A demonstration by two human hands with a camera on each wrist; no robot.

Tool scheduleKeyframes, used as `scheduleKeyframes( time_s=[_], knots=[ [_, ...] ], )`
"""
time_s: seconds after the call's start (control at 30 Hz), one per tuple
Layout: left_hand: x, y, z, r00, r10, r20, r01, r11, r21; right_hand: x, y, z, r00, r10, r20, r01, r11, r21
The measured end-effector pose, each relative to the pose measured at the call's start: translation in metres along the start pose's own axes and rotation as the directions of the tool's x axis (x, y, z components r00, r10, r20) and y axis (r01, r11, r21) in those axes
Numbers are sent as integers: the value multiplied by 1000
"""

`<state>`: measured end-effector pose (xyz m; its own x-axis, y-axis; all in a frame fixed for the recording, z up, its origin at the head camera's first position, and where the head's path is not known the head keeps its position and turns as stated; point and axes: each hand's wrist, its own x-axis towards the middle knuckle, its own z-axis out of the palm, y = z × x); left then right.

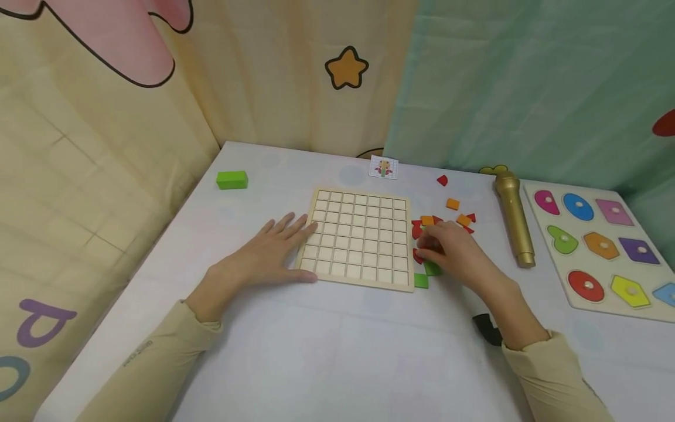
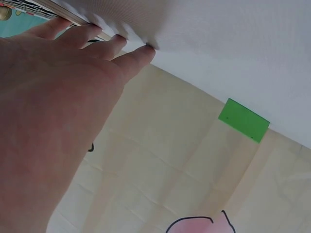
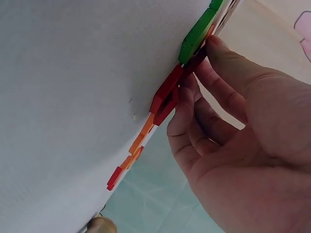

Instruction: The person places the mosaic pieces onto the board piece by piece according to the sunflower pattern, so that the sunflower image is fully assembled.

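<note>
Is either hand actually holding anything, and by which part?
The left hand holds nothing; it rests flat on the grid board. The right hand fingers touch a red piece at its edge; a real grip cannot be told.

White table pushed into a corner, matte surface with faint pale dots. Fabric backdrops serve as walls: left and back-left panels are cream with a faint grid print, a pink black-outlined shape at top left, an orange star on the back, purple and blue letters low left. Right panel is mint green with a red patch at its edge. Lighting is soft and even, no hard shadows.
</note>
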<state>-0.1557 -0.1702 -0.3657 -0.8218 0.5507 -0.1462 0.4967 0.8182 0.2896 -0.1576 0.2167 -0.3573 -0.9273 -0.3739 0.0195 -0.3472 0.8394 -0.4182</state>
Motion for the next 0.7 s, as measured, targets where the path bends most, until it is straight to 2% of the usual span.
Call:
scheduleKeyframes(
  time_s=[0.17,0.33,0.53,0.7],
  knots=[
    [0,0,1,1000,1,-3,-1,1000,-1,0,-4,-1,1000,29,-3,-29,998,-51],
    [-1,1,0,1000,7,-1,-7,1000,-4,-2,-8,-2,998,59,-3,-59,997,-49],
    [-1,1,0,1000,6,2,-6,1000,-5,-2,-11,-2,995,32,-92,-28,998,50],
    [2,0,1,1000,16,-2,-16,1000,-13,4,-17,-4,997,8,-73,2,991,132]
  ],
)
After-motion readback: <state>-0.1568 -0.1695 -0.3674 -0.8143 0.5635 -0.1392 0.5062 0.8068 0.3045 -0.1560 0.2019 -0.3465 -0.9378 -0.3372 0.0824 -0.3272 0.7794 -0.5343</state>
